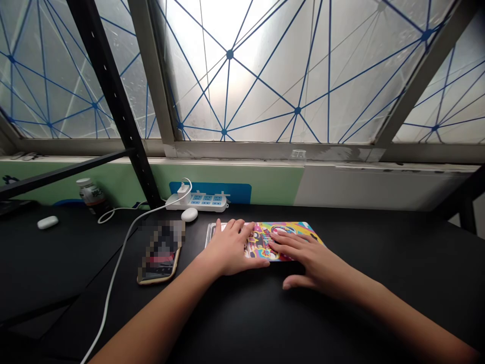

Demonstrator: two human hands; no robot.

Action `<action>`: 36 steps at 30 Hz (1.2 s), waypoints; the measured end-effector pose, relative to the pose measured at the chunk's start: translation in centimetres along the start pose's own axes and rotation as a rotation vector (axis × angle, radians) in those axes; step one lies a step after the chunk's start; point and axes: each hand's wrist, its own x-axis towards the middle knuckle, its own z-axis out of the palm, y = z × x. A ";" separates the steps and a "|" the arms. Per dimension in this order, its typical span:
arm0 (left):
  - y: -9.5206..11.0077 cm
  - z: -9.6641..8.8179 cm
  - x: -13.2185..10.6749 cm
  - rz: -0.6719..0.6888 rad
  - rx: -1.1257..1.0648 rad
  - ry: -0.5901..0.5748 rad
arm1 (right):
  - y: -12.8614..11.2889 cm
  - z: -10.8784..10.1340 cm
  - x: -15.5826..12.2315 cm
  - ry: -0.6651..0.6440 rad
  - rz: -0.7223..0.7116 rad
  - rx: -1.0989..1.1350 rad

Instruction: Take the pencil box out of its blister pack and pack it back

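A flat, brightly coloured printed sheet or booklet [261, 243] lies on the black table [242, 313]; its exact kind is not clear. My left hand [233, 247] rests palm down over its left part, fingers spread and thumb pointing right along the near edge. On its right part lies my right hand [303, 255], fingers stretched out and apart, with the thumb on the near side. A pale, clear-looking edge [208, 233] shows at the left end, mostly covered by my left hand.
Left of my hands lies a phone [162, 258] with a blurred screen. Behind are a white power strip [204, 201], a small white rounded case [189, 215] and a white cable [121, 258]. A bottle [93, 196] and another white object [47, 222] stand farther left, beyond a black metal post [117, 101].
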 end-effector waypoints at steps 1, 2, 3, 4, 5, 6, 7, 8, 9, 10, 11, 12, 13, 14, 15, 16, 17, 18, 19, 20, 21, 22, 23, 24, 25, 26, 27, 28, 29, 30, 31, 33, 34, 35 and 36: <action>-0.1 0.0 0.0 0.000 -0.003 -0.002 | 0.5 -0.1 -0.6 -0.008 0.016 -0.003; -0.1 0.0 0.0 -0.001 -0.007 -0.006 | 1.1 -0.3 -1.2 -0.015 0.032 -0.007; -0.1 0.0 0.1 -0.003 -0.013 -0.013 | 1.6 -0.5 -1.8 -0.022 0.046 -0.009; -0.2 0.0 0.1 -0.005 -0.019 -0.026 | 2.2 -0.7 -2.4 -0.028 0.059 -0.010; -0.2 0.0 0.1 -0.005 -0.026 -0.041 | 2.8 -0.9 -3.1 -0.038 0.070 -0.011; -0.2 -0.1 0.2 -0.005 -0.032 -0.057 | 3.3 -1.1 -3.6 -0.049 0.079 -0.015; -0.2 -0.1 0.2 -0.004 -0.036 -0.072 | 3.7 -1.4 -4.1 -0.062 0.087 -0.021; -0.2 -0.1 0.3 -0.001 -0.039 -0.084 | 4.0 -1.6 -4.4 -0.074 0.094 -0.030; -0.2 -0.1 0.3 0.006 -0.042 -0.091 | 4.1 -1.7 -4.6 -0.083 0.100 -0.041; -0.2 -0.1 0.3 0.013 -0.047 -0.091 | 4.0 -1.9 -4.6 -0.085 0.110 -0.051; -0.2 -0.1 0.3 0.021 -0.053 -0.090 | 3.6 -2.0 -4.4 -0.081 0.122 -0.059; -0.2 -0.1 0.3 0.027 -0.063 -0.086 | 3.0 -2.0 -4.1 -0.070 0.135 -0.065; -0.3 -0.2 0.3 0.031 -0.076 -0.084 | 2.2 -2.0 -3.5 -0.053 0.147 -0.071; -0.3 -0.2 0.3 0.029 -0.093 -0.085 | 1.1 -1.9 -2.8 -0.034 0.156 -0.075; -0.4 -0.2 0.3 0.021 -0.113 -0.089 | -0.1 -1.7 -1.8 -0.016 0.152 -0.082; -0.5 -0.3 0.3 0.010 -0.134 -0.096 | -1.3 -1.4 -0.8 -0.002 0.131 -0.084; -0.5 -0.3 0.3 -0.002 -0.152 -0.102 | -2.6 -1.0 0.3 -0.001 0.099 -0.078; -0.6 -0.3 0.4 -0.013 -0.165 -0.105 | -3.7 -0.6 1.4 -0.001 0.069 -0.071; -0.6 -0.3 0.4 -0.020 -0.171 -0.105 | -4.7 -0.1 2.4 -0.007 0.025 -0.070; -0.7 -0.3 0.5 -0.024 -0.170 -0.102 | -5.5 0.3 3.3 -0.025 -0.008 -0.075; -0.7 -0.2 0.5 -0.025 -0.164 -0.098 | -6.0 0.6 4.0 -0.030 -0.025 -0.085; -0.8 -0.2 0.6 -0.026 -0.155 -0.092 | -6.3 0.9 4.6 -0.031 -0.035 -0.095; -0.8 -0.2 0.6 -0.026 -0.149 -0.088 | -6.4 1.0 4.9 -0.030 -0.036 -0.102; -0.9 -0.2 0.6 -0.024 -0.147 -0.086 | -6.2 1.1 5.0 -0.028 -0.034 -0.103; -0.9 -0.1 0.6 -0.021 -0.147 -0.087 | -5.9 1.0 4.9 -0.029 -0.033 -0.096; -0.9 -0.1 0.6 -0.017 -0.149 -0.092 | -5.4 1.0 4.6 -0.034 -0.033 -0.084; -1.0 -0.1 0.7 -0.012 -0.149 -0.098 | -4.8 0.9 4.2 -0.040 -0.033 -0.071; -1.0 -0.1 0.7 -0.009 -0.146 -0.102 | -4.2 0.8 3.7 -0.040 -0.030 -0.060; -1.0 -0.1 0.7 -0.007 -0.141 -0.101 | -3.4 0.7 3.1 -0.033 -0.026 -0.054; -0.9 -0.1 0.7 -0.008 -0.132 -0.096 | -2.7 0.7 2.4 -0.018 -0.019 -0.052; -0.9 0.0 0.7 -0.009 -0.124 -0.089 | -1.9 0.7 1.6 -0.001 -0.010 -0.057; -1.0 0.0 0.8 -0.010 -0.106 -0.075 | -0.3 0.8 -0.2 0.037 0.014 -0.081; -1.0 0.1 0.8 -0.009 -0.098 -0.074 | 0.5 0.8 -1.2 0.054 0.029 -0.097; -1.1 0.1 0.9 -0.007 -0.089 -0.077 | 1.2 0.8 -2.1 0.073 0.043 -0.110; -1.3 0.2 0.9 -0.007 -0.081 -0.083 | 1.9 0.9 -3.1 0.091 0.056 -0.118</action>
